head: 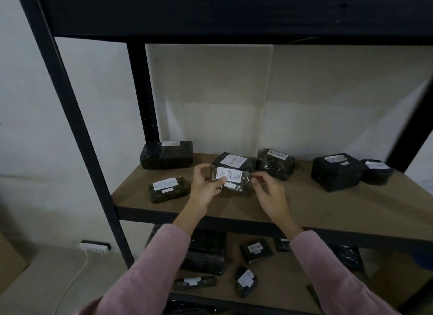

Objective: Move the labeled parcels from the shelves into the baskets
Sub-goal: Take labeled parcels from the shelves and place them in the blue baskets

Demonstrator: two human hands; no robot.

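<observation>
A black-wrapped parcel with a white "RETURN" label sits at the middle of the brown shelf board. My left hand grips its left end, thumb across the label. My right hand is at its right end, fingertips pinching the wrap. More labeled black parcels lie around: one at the front left, one at the back left, one right behind the held parcel, one back centre-right, and a black box with a round parcel at the right.
The black metal rack has an upper shelf beam overhead and uprights at the left. The lower shelf holds several more black labeled parcels. A white power strip lies on the floor at the left. No basket is in view.
</observation>
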